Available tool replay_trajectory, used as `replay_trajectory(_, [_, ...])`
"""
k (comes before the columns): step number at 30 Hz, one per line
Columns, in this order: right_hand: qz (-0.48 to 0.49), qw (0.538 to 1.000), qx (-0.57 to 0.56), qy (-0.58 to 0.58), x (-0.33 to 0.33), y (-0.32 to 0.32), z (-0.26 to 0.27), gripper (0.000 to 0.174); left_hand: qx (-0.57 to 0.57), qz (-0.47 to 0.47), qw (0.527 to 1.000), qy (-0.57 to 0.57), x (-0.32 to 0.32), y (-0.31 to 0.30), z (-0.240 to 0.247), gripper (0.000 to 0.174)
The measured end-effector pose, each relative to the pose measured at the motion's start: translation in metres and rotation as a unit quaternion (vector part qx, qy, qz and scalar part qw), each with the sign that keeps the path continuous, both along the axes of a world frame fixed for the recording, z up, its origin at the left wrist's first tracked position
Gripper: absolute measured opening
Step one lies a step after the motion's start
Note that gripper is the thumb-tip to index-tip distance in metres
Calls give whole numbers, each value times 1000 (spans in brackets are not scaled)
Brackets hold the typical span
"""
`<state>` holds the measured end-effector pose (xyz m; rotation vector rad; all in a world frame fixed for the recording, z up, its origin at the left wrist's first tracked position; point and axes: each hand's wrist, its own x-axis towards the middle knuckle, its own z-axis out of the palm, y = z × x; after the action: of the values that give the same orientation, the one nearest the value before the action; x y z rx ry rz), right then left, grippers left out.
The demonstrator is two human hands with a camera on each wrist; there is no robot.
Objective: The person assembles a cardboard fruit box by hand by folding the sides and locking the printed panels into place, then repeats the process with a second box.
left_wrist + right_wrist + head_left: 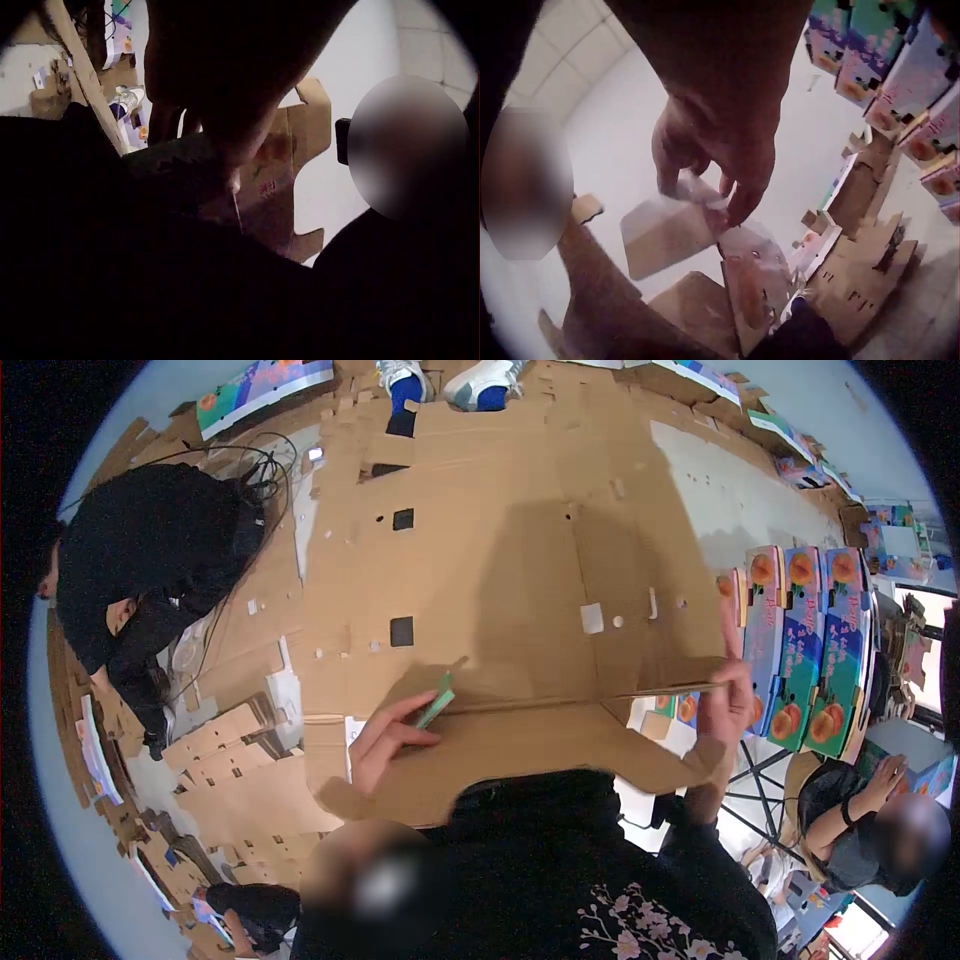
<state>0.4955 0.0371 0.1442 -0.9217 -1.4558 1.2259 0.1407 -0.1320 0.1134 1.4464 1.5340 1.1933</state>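
Note:
A flattened cardboard box (545, 745), brown on the side facing up, is held in front of the body. At its left side my left hand (385, 745) grips it, fingers over the brown face beside a small green-printed flap (435, 703). In the left wrist view the thumb lies against the dim printed outside of the box (270, 184). My right hand (725, 705) pinches the box's right end, one finger pointing up. From the right wrist view, the fingers and thumb of the right hand (720, 161) close on a cardboard flap (671, 236).
Large brown cardboard sheets (480, 560) with square cutouts spread out ahead. Several printed fruit cartons (800, 650) stand in a row at right. A person in black (160, 560) bends over at left, near a cable (285, 485). Another person (850, 820) sits at lower right.

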Motion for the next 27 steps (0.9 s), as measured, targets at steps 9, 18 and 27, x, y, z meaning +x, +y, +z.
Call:
replay_trajectory(9, [56, 958, 14, -280, -41, -1, 0, 113, -135, -5, 978, 156, -51, -5, 53, 53])
replay_trajectory(18, [69, 959, 21, -276, -40, 9, -1, 115, -198, 130, 972, 7, -193, -113, -70, 65])
replay_trajectory(27, [122, 941, 97, -299, -52, 20, 4, 108, -134, 287, 912, -259, -126, -60, -147, 68])
